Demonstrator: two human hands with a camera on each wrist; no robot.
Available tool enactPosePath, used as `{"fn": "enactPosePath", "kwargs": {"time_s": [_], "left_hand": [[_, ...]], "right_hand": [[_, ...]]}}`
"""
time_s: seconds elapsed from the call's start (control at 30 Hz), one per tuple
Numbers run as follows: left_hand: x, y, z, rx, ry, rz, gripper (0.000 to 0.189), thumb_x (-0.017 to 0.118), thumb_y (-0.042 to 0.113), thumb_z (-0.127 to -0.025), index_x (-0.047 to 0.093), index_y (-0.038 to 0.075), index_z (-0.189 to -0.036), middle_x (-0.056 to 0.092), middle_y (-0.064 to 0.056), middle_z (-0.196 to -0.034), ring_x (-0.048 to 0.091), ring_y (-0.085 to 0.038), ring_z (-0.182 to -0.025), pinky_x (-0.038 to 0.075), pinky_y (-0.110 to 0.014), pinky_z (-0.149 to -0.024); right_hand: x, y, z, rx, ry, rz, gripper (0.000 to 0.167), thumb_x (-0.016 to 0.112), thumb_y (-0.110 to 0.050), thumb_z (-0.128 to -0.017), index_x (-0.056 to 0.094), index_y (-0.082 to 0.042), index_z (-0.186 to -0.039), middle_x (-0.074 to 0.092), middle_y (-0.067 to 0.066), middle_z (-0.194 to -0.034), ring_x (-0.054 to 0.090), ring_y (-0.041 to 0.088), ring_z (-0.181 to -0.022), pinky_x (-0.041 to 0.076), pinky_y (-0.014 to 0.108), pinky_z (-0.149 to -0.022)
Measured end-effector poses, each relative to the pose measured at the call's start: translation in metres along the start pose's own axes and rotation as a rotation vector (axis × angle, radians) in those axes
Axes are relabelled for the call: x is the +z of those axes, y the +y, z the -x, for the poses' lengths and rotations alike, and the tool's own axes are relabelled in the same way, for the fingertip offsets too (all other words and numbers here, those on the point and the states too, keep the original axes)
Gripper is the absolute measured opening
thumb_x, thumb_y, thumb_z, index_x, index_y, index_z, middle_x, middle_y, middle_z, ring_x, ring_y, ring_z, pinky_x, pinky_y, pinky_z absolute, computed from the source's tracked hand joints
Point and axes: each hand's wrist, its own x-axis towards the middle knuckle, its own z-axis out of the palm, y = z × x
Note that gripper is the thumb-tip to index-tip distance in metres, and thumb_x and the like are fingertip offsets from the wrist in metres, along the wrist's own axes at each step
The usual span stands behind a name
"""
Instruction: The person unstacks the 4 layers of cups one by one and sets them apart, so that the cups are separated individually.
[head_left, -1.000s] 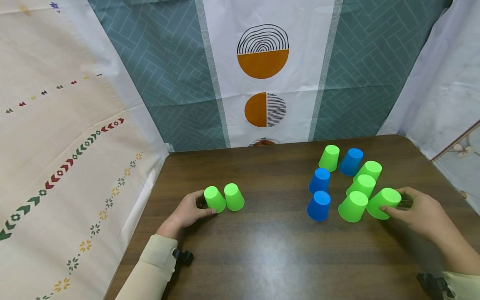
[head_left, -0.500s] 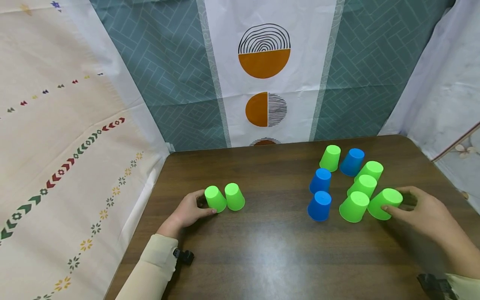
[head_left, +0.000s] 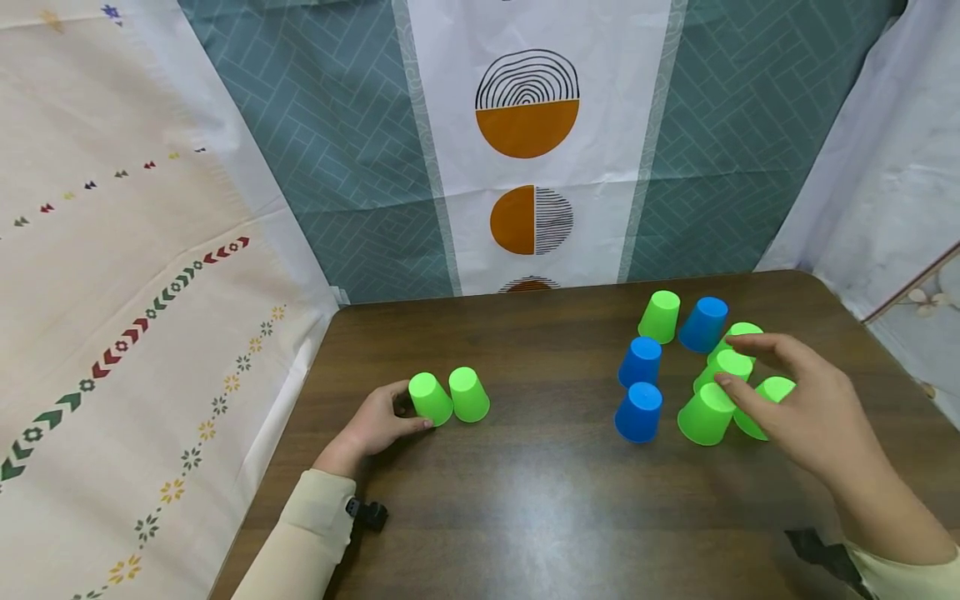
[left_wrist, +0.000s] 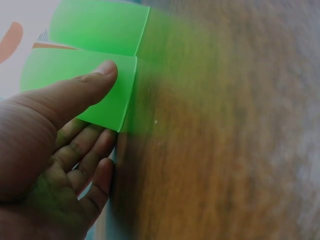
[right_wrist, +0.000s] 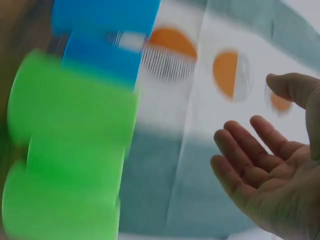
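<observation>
On the left of the table, my left hand (head_left: 378, 423) holds an upside-down green plastic cup (head_left: 430, 400), thumb in front and fingers behind. A second green cup (head_left: 469, 395) stands right beside it. In the left wrist view, the thumb (left_wrist: 90, 87) lies across the cup's side. My right hand (head_left: 813, 412) hovers over the right-hand group, fingers apart, holding nothing. Beneath or near it stand green cups: the front one (head_left: 705, 417), the rightmost (head_left: 774, 388), partly hidden, and others behind. The right wrist view shows the palm (right_wrist: 280, 185) bare, with blurred green cups (right_wrist: 75, 100) alongside.
Left of the green group stand two blue cups, a nearer one (head_left: 638, 412) and one behind (head_left: 641, 362). Farther back are a green cup (head_left: 660, 317) and a blue cup (head_left: 703, 323). The brown wooden table (head_left: 525, 483) ends at a patterned cloth (head_left: 360, 167).
My right hand has let go of the rightmost green cup, risen and moved left over the neighbouring green cups. The left hand and its cup have stayed put.
</observation>
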Motion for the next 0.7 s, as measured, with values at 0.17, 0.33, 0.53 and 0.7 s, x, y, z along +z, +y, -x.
{"fn": "enactPosePath", "kwargs": {"time_s": [0.17, 0.33, 0.53, 0.7], "left_hand": [[0.0, 0.0, 0.0, -0.004, 0.003, -0.001, 0.058, 0.092, 0.027, -0.084, 0.067, 0.01, -0.134, 0.07, -0.003, -0.122, 0.066, -0.026, -0.116, 0.055, -0.049, -0.096], [0.001, -0.001, 0.0, -0.005, -0.002, 0.009, 0.059, 0.092, 0.027, -0.084, 0.066, 0.01, -0.135, 0.07, -0.003, -0.123, 0.066, -0.026, -0.116, 0.055, -0.048, -0.096], [0.001, -0.002, -0.001, -0.006, 0.007, 0.013, 0.059, 0.092, 0.026, -0.084, 0.066, 0.011, -0.135, 0.07, -0.003, -0.123, 0.066, -0.026, -0.117, 0.055, -0.049, -0.097], [0.0, -0.003, 0.0, 0.004, -0.001, 0.016, 0.058, 0.092, 0.026, -0.084, 0.066, 0.012, -0.135, 0.07, -0.002, -0.123, 0.066, -0.025, -0.116, 0.055, -0.048, -0.097]], "right_hand": [[0.037, -0.04, -0.004, -0.116, -0.115, -0.114, 0.049, 0.083, -0.033, -0.093, 0.066, -0.017, -0.136, 0.069, 0.006, -0.132, 0.063, 0.032, -0.121, 0.05, 0.046, -0.092], [0.079, -0.065, -0.009, -0.219, -0.237, -0.198, 0.046, 0.083, -0.029, -0.093, 0.066, -0.015, -0.133, 0.07, 0.002, -0.129, 0.067, 0.029, -0.119, 0.054, 0.055, -0.098], [0.13, -0.09, -0.025, -0.244, -0.373, -0.279, 0.047, 0.085, -0.022, -0.091, 0.065, -0.013, -0.132, 0.07, 0.001, -0.126, 0.067, 0.023, -0.116, 0.055, 0.047, -0.1], [0.169, -0.102, -0.039, -0.21, -0.47, -0.367, 0.047, 0.083, -0.023, -0.093, 0.063, -0.012, -0.135, 0.07, 0.001, -0.127, 0.067, 0.024, -0.117, 0.054, 0.046, -0.101]]}}
